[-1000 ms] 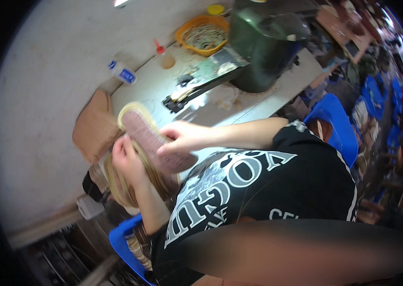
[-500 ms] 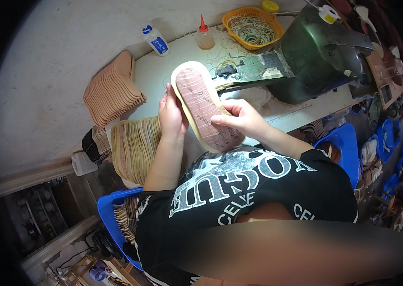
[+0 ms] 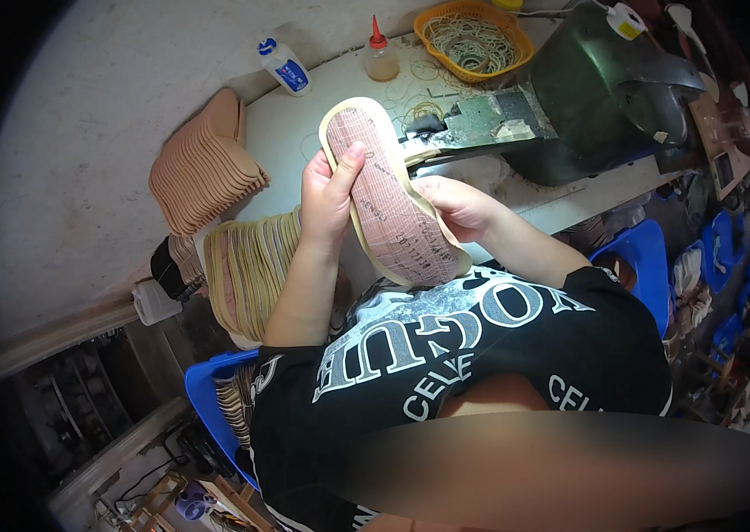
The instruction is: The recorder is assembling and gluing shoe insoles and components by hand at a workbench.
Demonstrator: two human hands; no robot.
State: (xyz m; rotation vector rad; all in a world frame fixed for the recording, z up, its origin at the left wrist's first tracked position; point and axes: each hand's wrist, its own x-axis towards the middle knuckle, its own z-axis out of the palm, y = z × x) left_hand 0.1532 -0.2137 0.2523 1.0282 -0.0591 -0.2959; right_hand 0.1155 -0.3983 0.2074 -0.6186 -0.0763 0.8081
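Observation:
A shoe insole (image 3: 388,195), pink with faint lines and dark markings and a pale yellow border, is held tilted in front of my chest. My left hand (image 3: 329,197) grips its left edge, thumb lying over the pink face and fingers behind. At the opposite edge, near the narrow middle, my right hand (image 3: 461,208) is closed on it, the fingers partly hidden behind. A thick row of similar yellow-edged insoles (image 3: 255,275) stands left of my left forearm. Farther back lies a stack of tan insoles (image 3: 206,160).
A dark green sewing machine (image 3: 601,102) stands on the pale table (image 3: 330,115) at the right. Along the back are a white bottle with a blue cap (image 3: 284,69), a red-tipped glue bottle (image 3: 381,58) and an orange basket (image 3: 435,46) of cords. Blue chairs (image 3: 206,390) are nearby.
My left thumb has moved from the edge onto the insole's face. My right thumb has slid off the face to the right edge. The insole has turned slightly.

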